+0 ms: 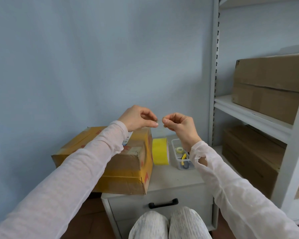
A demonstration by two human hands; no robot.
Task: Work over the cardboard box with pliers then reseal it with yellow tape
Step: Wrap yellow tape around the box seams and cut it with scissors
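Note:
A cardboard box, wrapped in bands of yellow tape, lies on a small white cabinet, partly behind my left forearm. A roll of yellow tape stands on edge to the right of it. Yellow-handled pliers lie in a clear plastic tub with a small tape roll. My left hand and my right hand are raised above the box. Both pinch the ends of a small clear strip of tape between them.
A grey metal shelf rack stands on the right, with a large brown carton on the upper shelf and another below. The cabinet has a drawer with a black handle. My knees are in front of it.

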